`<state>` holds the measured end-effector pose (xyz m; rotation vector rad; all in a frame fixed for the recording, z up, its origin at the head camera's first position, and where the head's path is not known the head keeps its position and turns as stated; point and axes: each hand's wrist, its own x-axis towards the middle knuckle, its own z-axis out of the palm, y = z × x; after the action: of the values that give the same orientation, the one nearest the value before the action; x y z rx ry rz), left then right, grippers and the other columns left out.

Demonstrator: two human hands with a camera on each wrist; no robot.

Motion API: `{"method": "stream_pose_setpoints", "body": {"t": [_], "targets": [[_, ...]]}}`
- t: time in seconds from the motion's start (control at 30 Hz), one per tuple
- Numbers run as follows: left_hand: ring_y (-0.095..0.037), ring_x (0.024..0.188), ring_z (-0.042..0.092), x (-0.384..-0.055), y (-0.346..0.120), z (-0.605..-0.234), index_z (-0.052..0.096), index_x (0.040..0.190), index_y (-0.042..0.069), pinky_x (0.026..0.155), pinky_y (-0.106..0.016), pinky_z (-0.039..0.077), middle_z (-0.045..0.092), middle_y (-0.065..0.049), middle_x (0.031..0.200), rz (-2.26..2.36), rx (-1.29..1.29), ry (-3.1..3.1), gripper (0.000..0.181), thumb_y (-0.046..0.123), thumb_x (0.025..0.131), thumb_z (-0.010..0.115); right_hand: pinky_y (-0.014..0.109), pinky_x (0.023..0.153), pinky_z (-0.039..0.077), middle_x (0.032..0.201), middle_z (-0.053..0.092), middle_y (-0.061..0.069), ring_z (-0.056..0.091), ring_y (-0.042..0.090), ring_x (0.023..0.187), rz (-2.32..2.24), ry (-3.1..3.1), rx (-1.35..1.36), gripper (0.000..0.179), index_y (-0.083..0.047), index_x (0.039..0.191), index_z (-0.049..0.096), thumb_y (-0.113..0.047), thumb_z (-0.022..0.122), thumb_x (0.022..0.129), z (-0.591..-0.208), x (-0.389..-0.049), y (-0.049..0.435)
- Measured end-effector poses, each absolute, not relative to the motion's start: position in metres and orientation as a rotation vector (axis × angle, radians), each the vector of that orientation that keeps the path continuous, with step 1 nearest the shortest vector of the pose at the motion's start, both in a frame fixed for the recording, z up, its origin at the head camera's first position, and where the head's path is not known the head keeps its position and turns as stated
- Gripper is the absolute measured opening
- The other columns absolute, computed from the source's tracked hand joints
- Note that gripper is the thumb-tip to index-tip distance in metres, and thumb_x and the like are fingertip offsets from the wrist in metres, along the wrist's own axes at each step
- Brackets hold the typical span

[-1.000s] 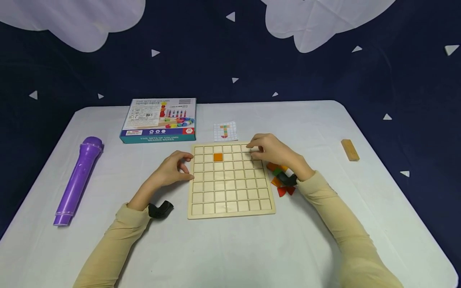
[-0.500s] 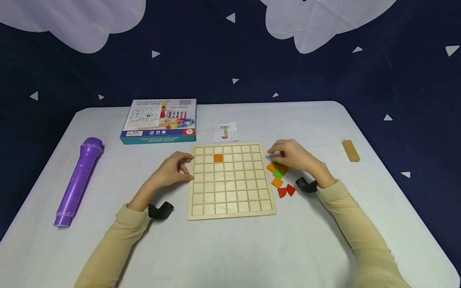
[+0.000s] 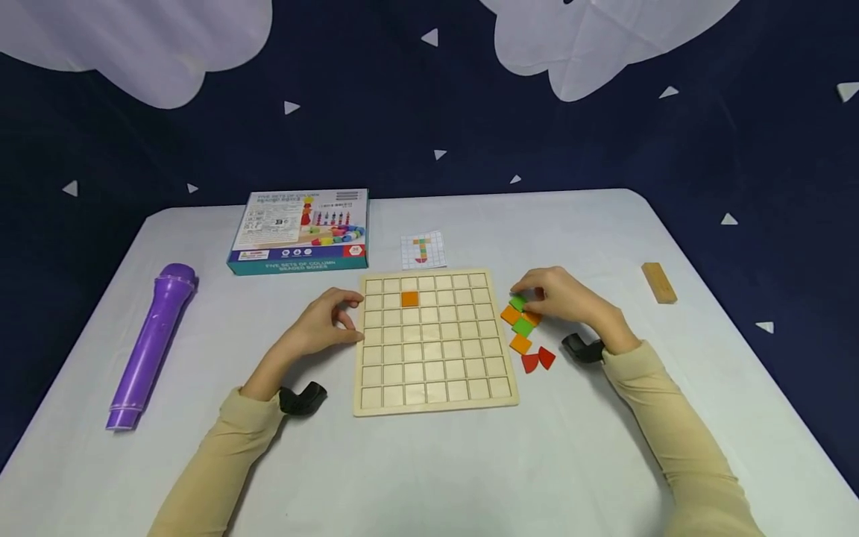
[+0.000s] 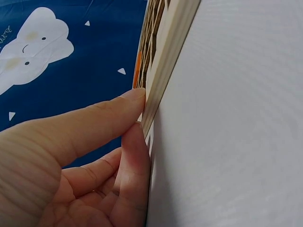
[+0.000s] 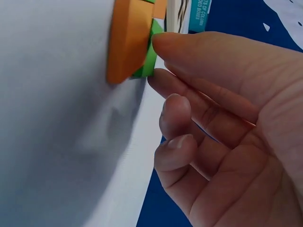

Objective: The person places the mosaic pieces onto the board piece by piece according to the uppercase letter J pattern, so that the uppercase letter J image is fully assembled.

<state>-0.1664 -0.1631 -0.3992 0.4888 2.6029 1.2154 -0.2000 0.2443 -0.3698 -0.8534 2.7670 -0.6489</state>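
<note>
White table (image 3: 429, 477) under all items. Wooden grid board (image 3: 432, 339) at centre, one orange tile (image 3: 409, 299) seated in second row. Left hand (image 3: 322, 324) against left board edge, fingertips (image 4: 135, 101) touching the rim, fingers only loosely bent, gripping nothing. Right hand (image 3: 560, 298) just right of board, fingertips pinching green tile (image 3: 517, 303) in loose tile pile (image 3: 526, 335); pinch partly hidden in head view. Palm-side contact hard to make out

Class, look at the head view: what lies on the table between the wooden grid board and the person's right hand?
Head view: loose tiles lie between wooden grid board and right hand.
</note>
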Motion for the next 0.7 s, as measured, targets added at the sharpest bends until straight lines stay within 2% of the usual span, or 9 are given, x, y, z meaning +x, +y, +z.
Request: {"method": "stream_pose_setpoints", "body": {"t": [0.7], "targets": [[-0.010, 0.072, 0.058, -0.1650, -0.1613, -0.3986, 0.050, 0.126, -0.005, 0.067, -0.021, 0.040, 0.052, -0.021, 0.115, 1.232, 0.472, 2.602, 0.060, 0.006, 0.073, 0.076, 0.024, 0.063, 0.042, 0.092, 0.067, 0.008, 0.048, 0.013, 0.070, -0.519, 2.833, -0.839, 0.023, -0.001, 0.099, 0.071, -0.004, 0.068, 0.077, -0.3747, -0.2006, 0.2419]]}}
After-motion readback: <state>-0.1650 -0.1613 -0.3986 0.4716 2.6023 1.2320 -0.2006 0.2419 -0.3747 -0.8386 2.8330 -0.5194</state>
